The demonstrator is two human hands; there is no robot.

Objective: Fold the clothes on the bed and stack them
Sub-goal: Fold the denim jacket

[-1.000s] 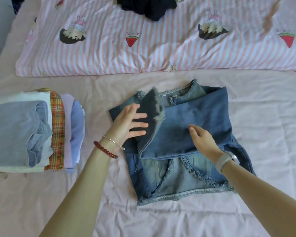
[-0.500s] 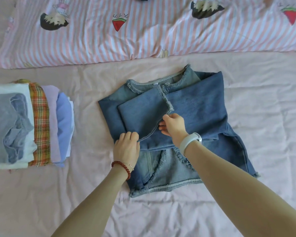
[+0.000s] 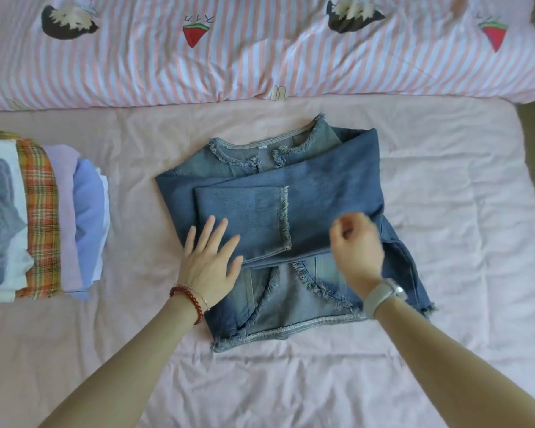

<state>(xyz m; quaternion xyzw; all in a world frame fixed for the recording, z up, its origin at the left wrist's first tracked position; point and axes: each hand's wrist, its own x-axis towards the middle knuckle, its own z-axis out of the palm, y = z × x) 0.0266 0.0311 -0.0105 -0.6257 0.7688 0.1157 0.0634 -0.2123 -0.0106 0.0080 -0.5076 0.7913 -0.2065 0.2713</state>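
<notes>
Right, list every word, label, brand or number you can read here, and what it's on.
None is readable.
Denim jacket: a small white tag inside the collar, too small to read.
Striped quilt: cartoon and watermelon prints only, no words.
Folded stack: no text shows.

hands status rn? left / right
Left hand: open, flat on the denim jacket.
Right hand: fingers curled, motion-blurred; cannot tell if it holds anything.

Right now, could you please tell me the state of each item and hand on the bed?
Denim jacket: lying flat, both sleeves folded across, hem not yet folded up.
Left hand: flat, pressing the jacket.
Right hand: fingers curled above the jacket; blurred.
Clothes stack: folded, piled.
</notes>
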